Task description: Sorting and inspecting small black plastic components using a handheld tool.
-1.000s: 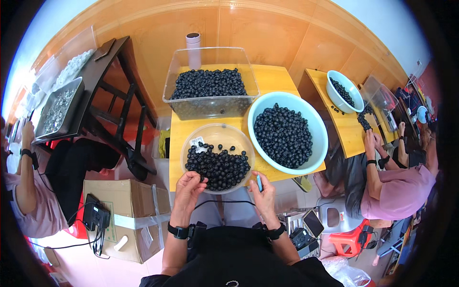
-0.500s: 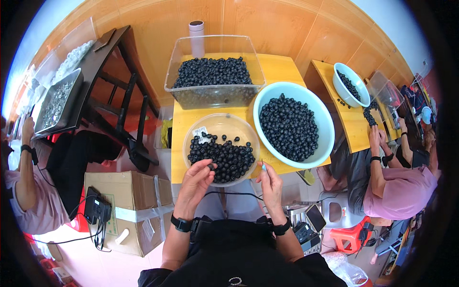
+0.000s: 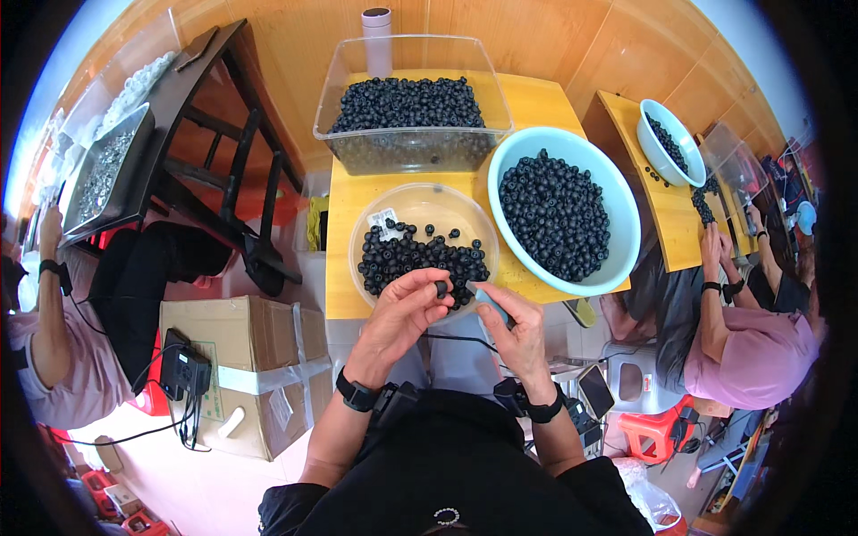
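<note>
My left hand pinches a single round black bead between thumb and fingertips. Close beside it, my right hand grips a small thin tool with a pale blue part, its tip pointing toward the bead. Most of the tool is hidden by the fingers, so its kind is unclear. Just beyond both hands sits a round clear plastic tub with loose black beads and a white paper label in it. To its right stands a large light-blue basin heaped with the same beads.
A clear rectangular bin of black beads stands at the back of the yellow table, before a pink bottle. A taped cardboard box is at left. Other people sit on both sides; a second bead basin is at right.
My two hands have come together, bringing the bead and the tool's tip close to each other. The tub and basins sit slightly higher and further right in view.
</note>
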Motion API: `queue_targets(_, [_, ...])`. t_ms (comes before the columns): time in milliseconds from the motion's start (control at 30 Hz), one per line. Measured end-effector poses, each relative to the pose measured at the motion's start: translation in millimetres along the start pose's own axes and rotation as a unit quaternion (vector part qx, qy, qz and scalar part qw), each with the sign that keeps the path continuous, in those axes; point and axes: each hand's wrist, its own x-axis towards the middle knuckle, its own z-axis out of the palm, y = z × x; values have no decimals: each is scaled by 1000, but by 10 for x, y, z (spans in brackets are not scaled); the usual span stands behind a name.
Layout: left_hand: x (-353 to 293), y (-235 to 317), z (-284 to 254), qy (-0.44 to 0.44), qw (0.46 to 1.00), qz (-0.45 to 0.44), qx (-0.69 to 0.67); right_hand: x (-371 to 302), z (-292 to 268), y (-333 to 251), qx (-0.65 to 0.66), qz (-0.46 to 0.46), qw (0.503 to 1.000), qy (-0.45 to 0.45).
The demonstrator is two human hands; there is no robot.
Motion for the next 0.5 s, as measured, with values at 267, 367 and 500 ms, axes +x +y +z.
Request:
queue_targets(267, [53, -15, -20, -74, 996, -5, -43, 13, -20, 26, -81, -81, 993, -26])
queue_targets(367, [54, -12, -8, -71, 997, -7, -24, 6, -14, -52, -111, -78, 990, -48])
queue_targets(500, [29, -17, 5, -56, 998, 10, -2, 42, 34, -89, -104, -100, 989, -43])
